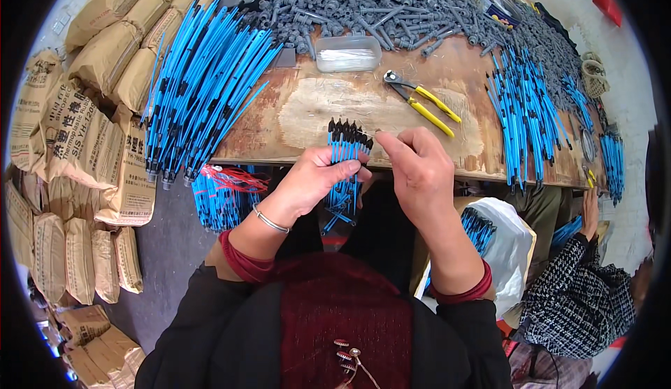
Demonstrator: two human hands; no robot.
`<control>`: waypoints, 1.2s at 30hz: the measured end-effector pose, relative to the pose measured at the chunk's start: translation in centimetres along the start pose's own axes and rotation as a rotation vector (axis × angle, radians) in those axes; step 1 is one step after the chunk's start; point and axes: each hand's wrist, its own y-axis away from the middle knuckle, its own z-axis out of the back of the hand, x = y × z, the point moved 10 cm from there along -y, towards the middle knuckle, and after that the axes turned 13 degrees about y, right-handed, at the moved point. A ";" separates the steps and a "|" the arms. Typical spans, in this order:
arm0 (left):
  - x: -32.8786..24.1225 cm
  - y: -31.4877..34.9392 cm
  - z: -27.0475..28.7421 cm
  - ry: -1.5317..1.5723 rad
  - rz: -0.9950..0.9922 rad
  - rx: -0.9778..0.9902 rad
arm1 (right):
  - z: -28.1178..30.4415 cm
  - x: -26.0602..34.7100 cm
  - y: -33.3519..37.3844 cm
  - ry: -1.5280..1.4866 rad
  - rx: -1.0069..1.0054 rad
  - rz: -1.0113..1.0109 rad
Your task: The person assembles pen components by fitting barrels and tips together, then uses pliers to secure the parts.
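My left hand (pixel 321 174) is closed round a small bundle of thin blue rods with pointed black tips (pixel 342 134). The tips stand up in a row above my thumb, and the lower rods hang down below the hand. Close by on the right, my right hand (pixel 423 169) has its fingers curled, the index finger bent toward the outermost black tips. Its thumb is mostly hidden, so whatever it may pinch does not show. Both hands are at the near edge of the wooden table (pixel 258 127).
Cutting pliers with yellow handles (pixel 435 113) lie beyond my right hand. Past them is a clear box of white strips (pixel 348 57) and a heap of grey plastic parts (pixel 335 4). Blue rods lie left (pixel 210 74) and right (pixel 524 120). A person (pixel 583 298) sits at right.
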 end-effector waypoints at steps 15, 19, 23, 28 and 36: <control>-0.1 -0.3 -0.1 0.043 0.013 0.037 | -2.5 -2.7 0.3 -0.434 0.042 -0.152; 0.1 -0.1 0.1 0.053 0.033 0.029 | -1.9 -2.3 -0.4 -0.303 0.031 -0.019; 0.0 -0.1 0.0 0.043 0.024 0.026 | -0.5 -0.8 -0.9 -0.124 -0.024 0.085; -0.2 -0.2 -0.1 0.040 0.004 0.031 | 0.6 0.7 -0.9 0.032 -0.083 0.113; -0.4 -0.1 -0.4 0.012 0.002 0.032 | 0.9 0.9 -0.8 0.067 -0.102 0.120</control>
